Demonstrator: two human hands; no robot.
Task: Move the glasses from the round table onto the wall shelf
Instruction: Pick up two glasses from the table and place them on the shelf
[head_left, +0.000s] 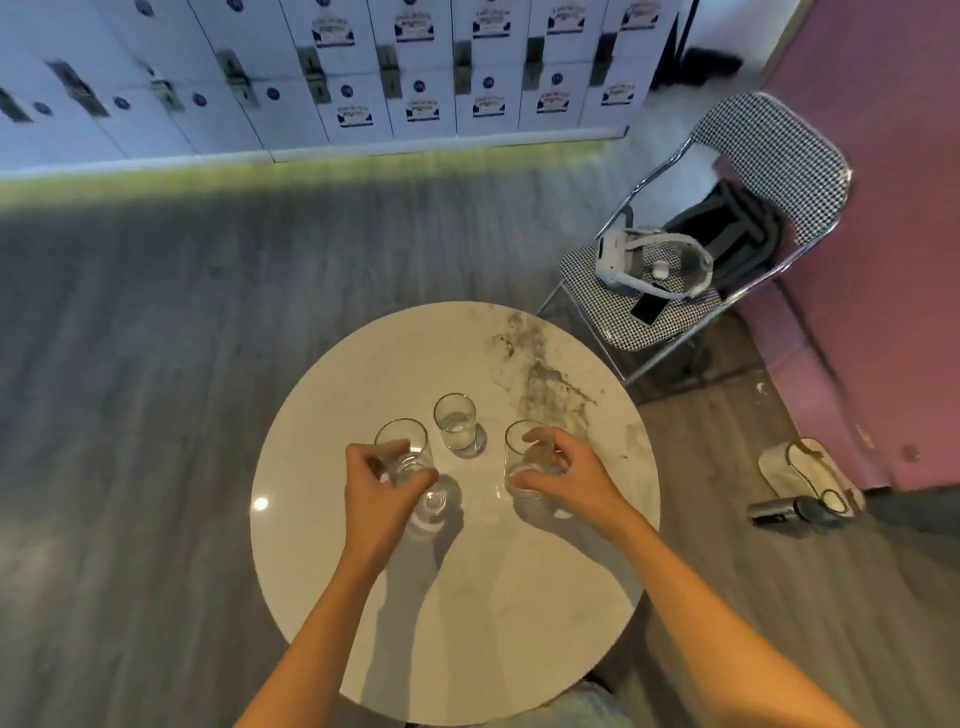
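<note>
The left hand (379, 483) curls around the left glass (402, 447) and the right hand (561, 478) around the right glass (519, 452), probably to carry two at once. The third glass (457, 426) stands free just behind them on the round marble counter (467, 623). No wall shelf is visible.

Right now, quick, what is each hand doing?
The left hand is closed, fingers round the left glass.
The right hand is closed, fingers round the right glass.

Bare forearms (332, 623) lead to the left hand (379, 493) and right hand (566, 480); pale blue denim (587, 702) is worn lower down.
</note>
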